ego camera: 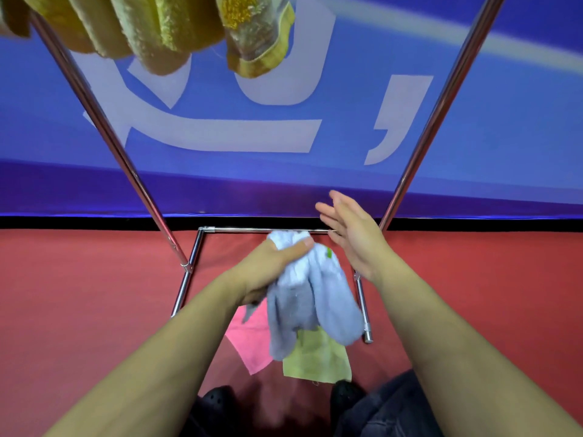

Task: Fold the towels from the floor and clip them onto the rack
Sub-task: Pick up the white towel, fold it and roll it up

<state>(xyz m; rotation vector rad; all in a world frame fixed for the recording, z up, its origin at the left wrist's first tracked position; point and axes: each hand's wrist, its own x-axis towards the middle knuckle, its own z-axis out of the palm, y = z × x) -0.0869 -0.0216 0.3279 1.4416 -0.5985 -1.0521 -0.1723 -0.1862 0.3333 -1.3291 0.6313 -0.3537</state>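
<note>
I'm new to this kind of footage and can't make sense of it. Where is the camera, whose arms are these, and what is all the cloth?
The one picture comes from a camera worn on a person's head, looking down past their own bare arms. The left hand has a bunched pale grey towel in its grip. The right hand is open and holds nothing. On the red floor lie a pink towel and a yellow-green towel, partly under the grey one. The shiny metal poles are a clothes rack. At the top, yellowish towels already hang from it. A blue banner stands behind.
</note>
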